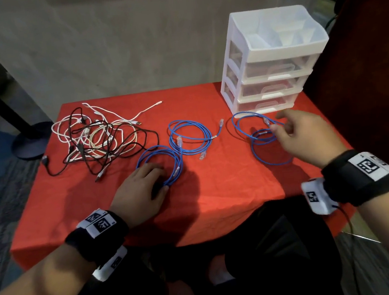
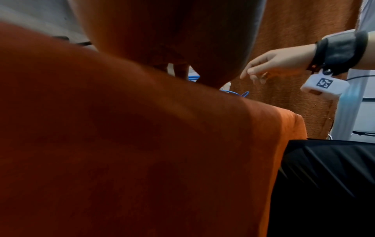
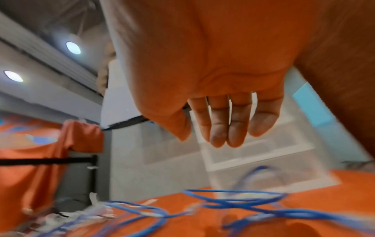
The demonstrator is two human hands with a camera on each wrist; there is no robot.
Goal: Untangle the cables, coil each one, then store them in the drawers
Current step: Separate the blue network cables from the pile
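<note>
Three blue cables lie on the red cloth [image 1: 217, 193]. My left hand [image 1: 162, 179] rests on the nearest blue coil [image 1: 175, 159], whose near edge sits between the thumb and curled fingers. In the left wrist view the left hand [image 2: 182, 70] is dark, with a bit of blue cable [image 2: 229, 92] showing beyond it. A second blue cable [image 1: 190, 135] lies loosely looped in the middle. My right hand [image 1: 277, 121] hovers over the third blue cable [image 1: 259, 138]. The right wrist view shows the right hand [image 3: 202, 141] with straight fingers, holding nothing, above that cable [image 3: 233, 191].
A tangle of black and white cables [image 1: 96, 138] covers the table's left part. A white drawer unit [image 1: 269, 67] with three closed clear drawers and an open top tray stands at the back right, just beyond the right hand. A dark wooden panel [image 1: 367, 69] flanks the right side.
</note>
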